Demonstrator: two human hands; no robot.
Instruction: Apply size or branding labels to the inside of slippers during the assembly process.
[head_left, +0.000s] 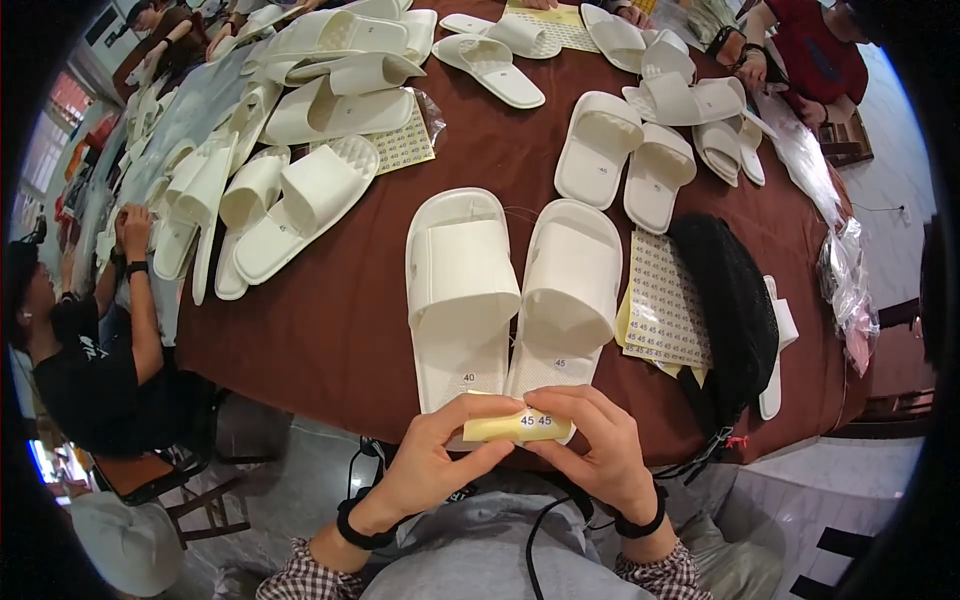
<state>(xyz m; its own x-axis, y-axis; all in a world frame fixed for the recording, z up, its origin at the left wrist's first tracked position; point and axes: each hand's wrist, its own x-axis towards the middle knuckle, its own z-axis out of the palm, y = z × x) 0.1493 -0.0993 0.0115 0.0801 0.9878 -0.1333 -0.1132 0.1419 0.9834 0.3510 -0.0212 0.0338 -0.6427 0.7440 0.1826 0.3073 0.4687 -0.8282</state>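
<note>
Between my two hands is a short strip of number stickers (500,428) on yellow backing, slightly curled. My left hand (447,452) pinches its left end between thumb and fingers. At the other end, my right hand (598,448) has thumb and forefinger closed on the strip. Just beyond lie two white slippers side by side, toes pointing away: a left one (460,265) and a right one (572,262). Each insole bears a small printed number sticker near the heel. The strip and my fingers partly cover the heels.
A sticker sheet (665,300) lies right of the pair, beside a black mesh bag (728,290). Piled white slippers (345,110) cover the far left, over another sticker sheet (405,145); more slippers (598,150) lie far right. A co-worker (100,330) sits left; clear plastic wrapping (845,270) hangs right.
</note>
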